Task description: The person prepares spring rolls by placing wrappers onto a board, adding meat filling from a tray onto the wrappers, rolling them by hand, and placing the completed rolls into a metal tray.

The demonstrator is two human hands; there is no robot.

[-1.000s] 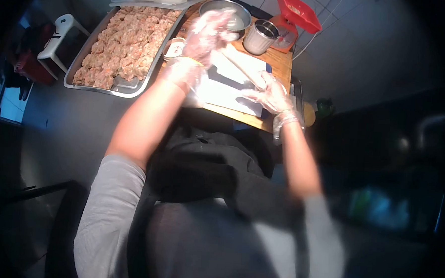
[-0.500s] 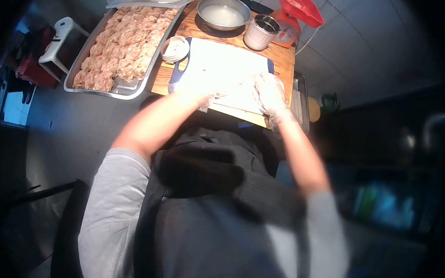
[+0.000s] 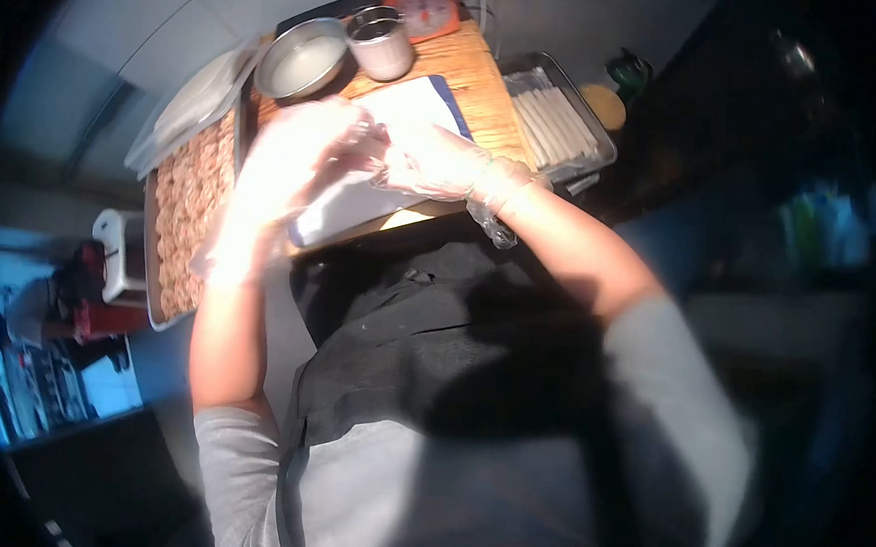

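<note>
Both my hands wear clear plastic gloves and meet above a white cutting board [image 3: 343, 206] with blue edges. My left hand [image 3: 312, 146] is washed out by glare, its fingers curled toward the other hand. Beside it, my right hand [image 3: 428, 161] has its fingers bent inward, touching or nearly touching the left fingertips. A small dark pinkish patch shows between them; what it is cannot be made out. To the left, a metal tray [image 3: 151, 281] holds rows of raw pinkish meat portions [image 3: 192, 204].
Behind the board stand a metal bowl [image 3: 306, 60] of whitish liquid, a metal cup [image 3: 381, 48] and an orange scale [image 3: 425, 11]. Clear lids [image 3: 196, 102] rest over the meat tray. On the right, another tray holds pale sticks [image 3: 557, 122]. A white chair [image 3: 121, 255] and a person are farther left.
My hands have risen from the board and come together, the right moving leftward. The view has turned to the right, bringing the tray of pale sticks into fuller sight.
</note>
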